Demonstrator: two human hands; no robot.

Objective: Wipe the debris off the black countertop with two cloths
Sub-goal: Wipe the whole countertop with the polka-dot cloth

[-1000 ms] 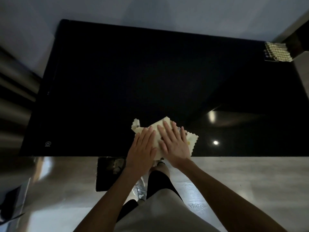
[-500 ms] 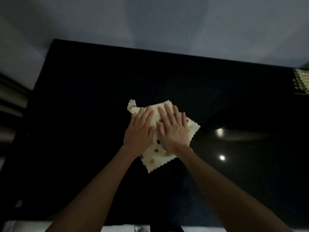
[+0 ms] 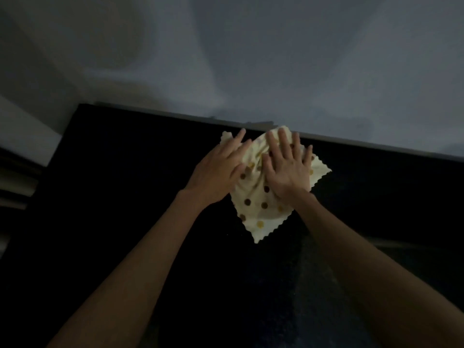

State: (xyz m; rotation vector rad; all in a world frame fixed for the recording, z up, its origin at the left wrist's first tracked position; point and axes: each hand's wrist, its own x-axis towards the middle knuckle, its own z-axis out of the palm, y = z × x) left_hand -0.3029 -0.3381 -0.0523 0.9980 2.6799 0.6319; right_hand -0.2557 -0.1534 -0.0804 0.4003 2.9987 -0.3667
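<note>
Head view: we wipe at the wall point(image 3: 251, 59).
Left hand point(image 3: 216, 172), right hand point(image 3: 286, 172) press cloth point(image 3: 261, 214) on table point(image 3: 113, 172), grip wide; next we'd likely sweep away from the wall.

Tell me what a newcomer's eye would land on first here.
The cream dotted cloth, bright against the black countertop, lies near the counter's far edge, by the grey wall. The left hand and right hand press flat on it side by side, fingers spread.
</note>
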